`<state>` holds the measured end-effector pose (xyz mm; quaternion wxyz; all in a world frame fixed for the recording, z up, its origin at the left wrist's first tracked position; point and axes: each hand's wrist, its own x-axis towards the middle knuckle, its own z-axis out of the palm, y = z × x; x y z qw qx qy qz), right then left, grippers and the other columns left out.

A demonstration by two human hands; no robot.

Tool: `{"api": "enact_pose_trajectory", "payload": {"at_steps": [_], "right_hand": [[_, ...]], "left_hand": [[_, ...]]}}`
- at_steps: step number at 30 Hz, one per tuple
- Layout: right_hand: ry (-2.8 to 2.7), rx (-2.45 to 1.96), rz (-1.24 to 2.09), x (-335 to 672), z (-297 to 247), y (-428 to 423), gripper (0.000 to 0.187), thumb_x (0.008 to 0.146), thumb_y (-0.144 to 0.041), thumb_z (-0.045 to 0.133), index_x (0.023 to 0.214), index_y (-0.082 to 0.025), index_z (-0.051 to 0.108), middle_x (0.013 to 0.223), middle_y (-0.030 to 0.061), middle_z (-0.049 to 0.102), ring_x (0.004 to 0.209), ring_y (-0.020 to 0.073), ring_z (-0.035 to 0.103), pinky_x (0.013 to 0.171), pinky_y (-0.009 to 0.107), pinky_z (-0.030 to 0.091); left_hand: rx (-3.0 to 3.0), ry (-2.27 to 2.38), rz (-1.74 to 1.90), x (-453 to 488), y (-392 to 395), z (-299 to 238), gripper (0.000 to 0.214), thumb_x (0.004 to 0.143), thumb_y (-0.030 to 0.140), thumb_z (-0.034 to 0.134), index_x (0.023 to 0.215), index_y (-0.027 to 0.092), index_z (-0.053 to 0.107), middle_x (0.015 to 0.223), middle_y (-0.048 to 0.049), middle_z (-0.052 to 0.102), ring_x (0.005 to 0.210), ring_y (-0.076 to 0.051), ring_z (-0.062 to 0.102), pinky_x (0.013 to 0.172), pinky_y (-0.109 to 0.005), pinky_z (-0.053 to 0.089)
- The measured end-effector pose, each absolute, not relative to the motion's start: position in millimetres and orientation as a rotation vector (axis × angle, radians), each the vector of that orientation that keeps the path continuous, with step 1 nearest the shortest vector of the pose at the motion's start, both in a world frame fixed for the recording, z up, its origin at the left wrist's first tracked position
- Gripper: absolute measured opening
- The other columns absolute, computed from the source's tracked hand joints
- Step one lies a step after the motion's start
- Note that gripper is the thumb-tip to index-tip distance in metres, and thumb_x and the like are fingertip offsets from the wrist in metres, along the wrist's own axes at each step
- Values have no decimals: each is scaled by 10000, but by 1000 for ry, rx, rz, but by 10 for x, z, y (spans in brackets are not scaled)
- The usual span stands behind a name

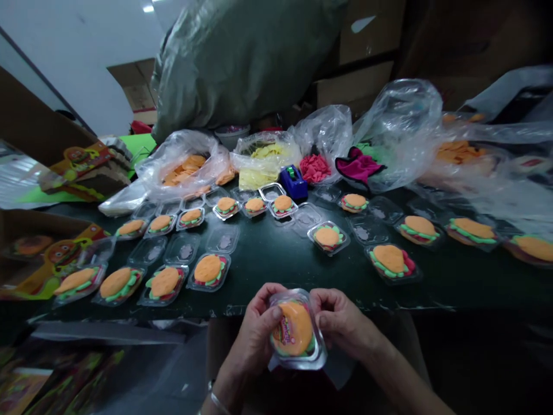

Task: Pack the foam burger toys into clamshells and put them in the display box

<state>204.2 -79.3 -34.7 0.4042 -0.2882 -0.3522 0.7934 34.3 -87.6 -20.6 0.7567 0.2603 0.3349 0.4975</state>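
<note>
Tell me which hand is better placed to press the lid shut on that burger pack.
Left, probably. The left hand has its thumb lying on top of the clear burger pack, over the lid. The right hand grips the pack's far edge from the side, steadying it.

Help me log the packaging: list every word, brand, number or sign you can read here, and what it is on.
Nothing can be read.
Label on the burger pack held by the left hand and right hand: coloured lettering, too blurred.
Printed cards at left: burger pictures, no legible text.
</note>
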Motion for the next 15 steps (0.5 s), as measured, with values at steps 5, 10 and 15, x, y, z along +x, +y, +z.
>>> {"api": "enact_pose_trajectory", "payload": {"at_steps": [5,10,15], "right_hand": [[-750,-705,1915,1803,-430,-902,514,616,-635,772,721,-184,549,631,-30,539,554,108,503,541,225,426],[-876,-1114,1458,2106,-330,-985,370,704,-493,767,901,-210,632,770,-10,600,674,138,564,621,232,460],[-1413,-1334,1239,2081,-324,-1202,375,786,-623,603,766,-252,661,730,12,638,694,205,612,632,304,530]], "left_hand": [[580,758,1176,361,-919,-243,457,552,345,883,907,179,646,879,-33,684,721,-140,639,656,-222,512],[672,782,1190,271,-802,-223,440,570,347,874,918,198,651,912,-25,685,765,-143,633,683,-224,501],[944,876,1148,286,-1026,-183,374,659,382,806,953,207,654,927,-30,672,830,-165,623,745,-253,481]]}}
